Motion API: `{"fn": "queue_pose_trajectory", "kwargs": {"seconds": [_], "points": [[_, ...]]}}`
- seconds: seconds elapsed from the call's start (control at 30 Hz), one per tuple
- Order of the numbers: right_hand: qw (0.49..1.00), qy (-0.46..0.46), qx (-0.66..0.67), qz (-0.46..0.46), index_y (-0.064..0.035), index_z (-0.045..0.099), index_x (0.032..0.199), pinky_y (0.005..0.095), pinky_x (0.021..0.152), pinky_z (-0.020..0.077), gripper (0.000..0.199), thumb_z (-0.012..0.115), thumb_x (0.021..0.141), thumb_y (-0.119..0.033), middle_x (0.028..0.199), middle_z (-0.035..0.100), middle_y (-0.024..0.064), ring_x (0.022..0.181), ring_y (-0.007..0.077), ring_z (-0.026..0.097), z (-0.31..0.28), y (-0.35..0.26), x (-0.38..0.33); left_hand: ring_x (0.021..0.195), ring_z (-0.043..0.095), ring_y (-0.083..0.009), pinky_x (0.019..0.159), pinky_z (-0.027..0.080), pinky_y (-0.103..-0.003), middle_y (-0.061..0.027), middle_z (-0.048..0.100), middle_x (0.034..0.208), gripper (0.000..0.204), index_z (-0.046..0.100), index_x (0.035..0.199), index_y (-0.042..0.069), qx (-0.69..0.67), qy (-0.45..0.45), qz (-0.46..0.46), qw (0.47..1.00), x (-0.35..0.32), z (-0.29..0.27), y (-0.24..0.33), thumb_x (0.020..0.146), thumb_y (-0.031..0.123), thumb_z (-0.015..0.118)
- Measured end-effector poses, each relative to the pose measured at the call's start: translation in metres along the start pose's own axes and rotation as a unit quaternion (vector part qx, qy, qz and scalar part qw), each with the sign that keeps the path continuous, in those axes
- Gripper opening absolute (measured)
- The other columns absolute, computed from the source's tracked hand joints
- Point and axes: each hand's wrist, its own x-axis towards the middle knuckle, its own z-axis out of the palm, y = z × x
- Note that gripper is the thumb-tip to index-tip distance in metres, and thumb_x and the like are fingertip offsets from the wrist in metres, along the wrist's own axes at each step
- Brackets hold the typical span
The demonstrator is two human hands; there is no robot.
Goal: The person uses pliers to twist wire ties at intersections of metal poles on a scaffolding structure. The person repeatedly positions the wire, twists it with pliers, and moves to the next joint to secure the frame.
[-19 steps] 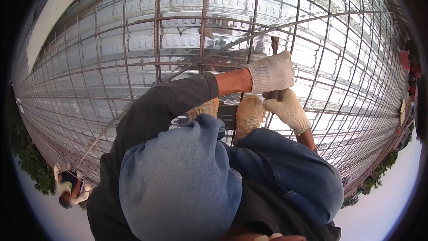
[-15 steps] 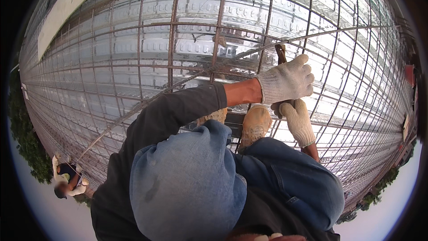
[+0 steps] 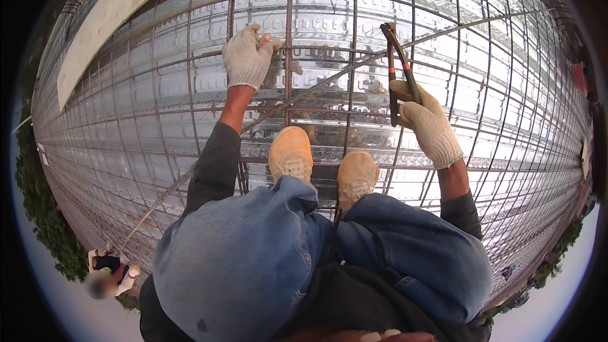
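My left hand, in a pale knitted glove, reaches over the steel bar mesh between two lengthwise bars. Its thumb and forefinger are apart and bent over a crossbar, with a bare fingertip showing through the glove; I see nothing held in them. On the right, my gloved right hand is closed round the lower handles of long-handled nippers with black and orange grips. The handles stand somewhat spread, and the jaws point away from me, close to a slanting bar across the mesh.
Shiny ribbed metal decking lies beneath the mesh. My tan shoes are planted near the middle, below my bent knees. A long pale board curves along the far left. Another person is at the lower left.
My left hand has left the right hand's side and swung left across the mesh. My right hand has risen, with the nippers now in full view. My left shoe shows more.
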Motion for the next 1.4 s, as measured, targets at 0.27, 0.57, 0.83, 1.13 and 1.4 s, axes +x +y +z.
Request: {"fn": "queue_pose_trajectory", "kwargs": {"seconds": [0.27, 0.57, 0.83, 1.13, 1.4], "points": [[0.721, 0.278, -0.571, -0.277, -0.0083, 0.080, 0.122, 0.0591, 0.113, 0.0498, 0.038, 0.074, 0.088, 0.007, 0.157, 0.064, 0.0132, 0.142, 0.0406, 0.059, -0.001, 0.011, -0.003, 0.074, 0.071, -0.0186, 0.074, 0.056, -0.034, -0.0059, 0.079, 0.081, 0.033, 0.083, 0.121, 0.003, -0.332, 0.029, -0.091, 0.938, 0.005, -0.026, 0.016, 0.101, 0.029, 0.079], [0.783, 0.282, -0.501, -0.238, -0.0094, 0.072, 0.114, 0.0520, 0.080, 0.0596, 0.010, 0.066, 0.105, -0.010, 0.102, 0.077, 0.0132, 0.092, 0.0399, 0.077, -0.031, 0.004, 0.025, 0.077, 0.067, -0.0076, 0.070, 0.054, -0.025, -0.0009, 0.078, 0.092, 0.033, 0.079, 0.137, 0.006, -0.413, -0.209, -0.021, 0.886, -0.017, -0.103, 0.126, 0.109, 0.023, 0.075], [0.744, 0.390, -0.484, -0.245, -0.0137, 0.077, 0.120, 0.0470, 0.072, 0.0578, 0.014, 0.066, 0.112, -0.016, 0.100, 0.080, 0.0097, 0.086, 0.0322, 0.079, -0.082, 0.052, 0.032, 0.086, 0.077, -0.0355, 0.075, 0.061, -0.047, -0.0079, 0.078, 0.094, 0.032, 0.077, 0.129, 0.017, -0.324, -0.183, 0.333, 0.866, -0.119, -0.065, 0.167, 0.098, 0.026, 0.081], [0.769, 0.400, -0.478, -0.144, -0.0131, 0.079, 0.127, 0.0470, 0.090, 0.0605, 0.025, 0.064, 0.108, -0.009, 0.118, 0.081, 0.0081, 0.108, 0.0314, 0.079, -0.111, 0.141, 0.028, 0.082, 0.067, -0.0096, 0.078, 0.058, -0.031, 0.0004, 0.069, 0.089, 0.025, 0.071, 0.132, 0.003, -0.772, -0.117, -0.119, 0.613, -0.099, -0.106, 0.149, 0.108, 0.009, 0.070], [0.778, 0.373, -0.477, -0.166, -0.0092, 0.078, 0.119, 0.0480, 0.097, 0.0588, 0.021, 0.074, 0.099, -0.006, 0.131, 0.075, 0.0078, 0.119, 0.0321, 0.072, -0.091, 0.155, 0.035, 0.088, 0.061, -0.0090, 0.082, 0.052, -0.028, 0.0001, 0.067, 0.094, 0.014, 0.071, 0.113, 0.002, -0.563, 0.349, -0.217, 0.717, -0.048, -0.087, -0.029, 0.106, 0.014, 0.071]]}}
